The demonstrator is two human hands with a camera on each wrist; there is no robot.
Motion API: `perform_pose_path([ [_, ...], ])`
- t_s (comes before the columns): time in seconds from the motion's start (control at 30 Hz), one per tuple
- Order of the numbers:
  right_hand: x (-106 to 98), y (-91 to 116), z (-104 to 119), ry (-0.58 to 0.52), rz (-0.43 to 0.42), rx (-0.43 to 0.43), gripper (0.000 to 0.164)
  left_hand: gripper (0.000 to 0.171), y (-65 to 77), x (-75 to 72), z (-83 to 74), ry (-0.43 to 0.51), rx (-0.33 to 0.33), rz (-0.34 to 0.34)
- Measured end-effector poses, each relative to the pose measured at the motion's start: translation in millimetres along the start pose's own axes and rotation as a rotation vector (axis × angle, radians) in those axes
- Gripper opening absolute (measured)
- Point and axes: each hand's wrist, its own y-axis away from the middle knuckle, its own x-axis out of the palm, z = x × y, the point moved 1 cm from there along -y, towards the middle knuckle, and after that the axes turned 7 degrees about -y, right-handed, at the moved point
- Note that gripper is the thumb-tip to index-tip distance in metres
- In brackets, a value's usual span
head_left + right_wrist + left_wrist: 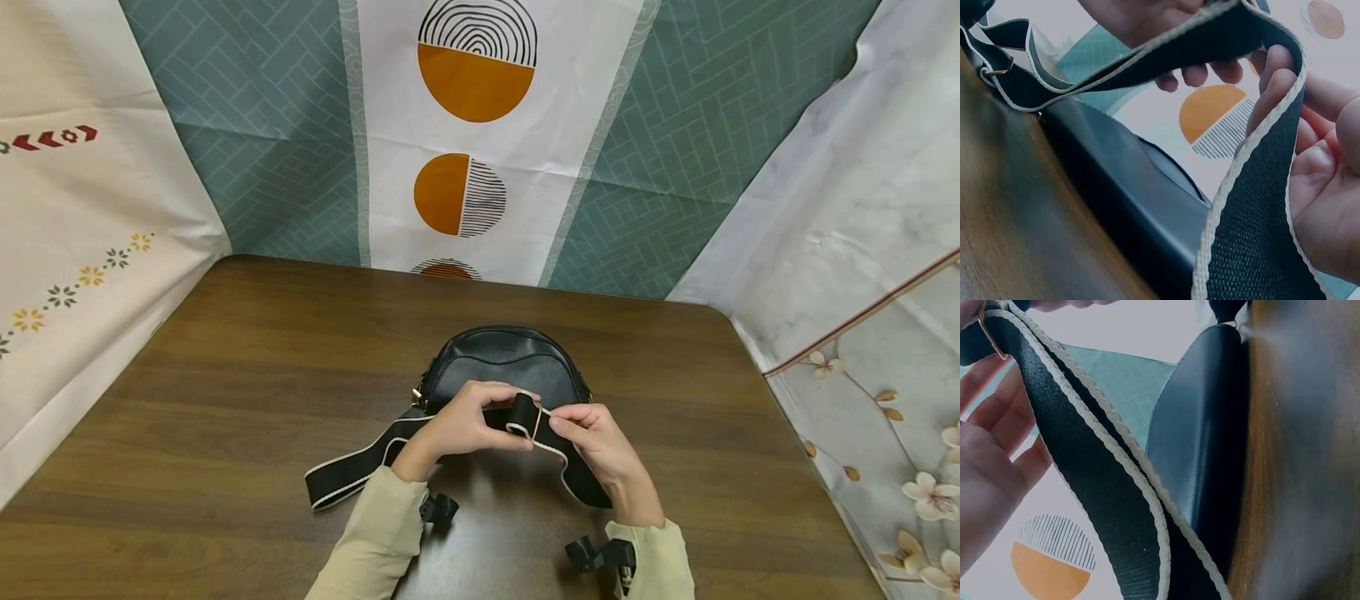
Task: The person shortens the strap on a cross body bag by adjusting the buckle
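Note:
A black handbag (502, 360) with a curved top rests on the table, just beyond both hands. Its wide black strap (348, 473), edged in cream braid, loops out to the left and up between the hands. My left hand (471, 423) grips the strap beside a thin gold slider buckle (537, 422), where the webbing forms a small loop. On the buckle's other side, my right hand (596, 437) pinches the strap between thumb and fingers. From there the webbing (1257, 206) hangs down in the right wrist view. Close up, the left wrist view shows the doubled strap (1079, 437) slanting down past the bag.
The brown wooden table (225, 375) extends around the bag. Behind it hangs a green and white patterned cloth (292, 167), with pale cloths at the left and right sides. Black camera mounts (439, 508) sit at both wrists.

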Motion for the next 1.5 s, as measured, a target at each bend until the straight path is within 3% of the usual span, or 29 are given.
perform_pose_path([
  [0.13, 2.7, -2.5, -0.7, 0.012, 0.009, -0.007, 0.027, 0.042, 0.6, 9.0, 16.3, -0.001, -0.013, 0.018],
  [0.27, 3.9, -4.0, -0.8, 0.017, 0.002, -0.015, 0.026, 0.041, 0.3, 10.8, 19.0, 0.009, -0.005, 0.016],
  [0.37, 3.7, -4.2, -0.6, 0.018, -0.007, -0.002, 0.025, 0.041, -0.1, 8.9, 15.4, -0.018, 0.01, 0.015],
  [0.53, 2.1, -3.5, 0.1, 0.02, -0.026, 0.035, 0.024, 0.032, -0.7, 0.7, -5.3, -0.038, 0.039, -0.001],
  [0.7, -2.5, 1.1, 2.8, 0.021, -0.022, 0.061, 0.026, 0.027, -1.6, -5.3, -16.8, -0.029, 0.01, -0.014],
  [0.97, -8.1, 7.4, 7.4, -0.015, 0.016, 0.094, 0.028, 0.028, -1.0, -6.3, -14.4, -0.031, 0.018, -0.021],
  [1.23, -5.7, 4.9, 7.2, 0.037, 0.005, 0.033, 0.028, 0.03, -1.4, -5.8, -13.3, -0.007, 0.012, -0.019],
  [1.5, -1.5, 1.4, 6.1, 0.016, -0.01, 0.004, 0.028, 0.032, -2.4, -5.2, -13.6, 0.0, 0.016, -0.013],
])
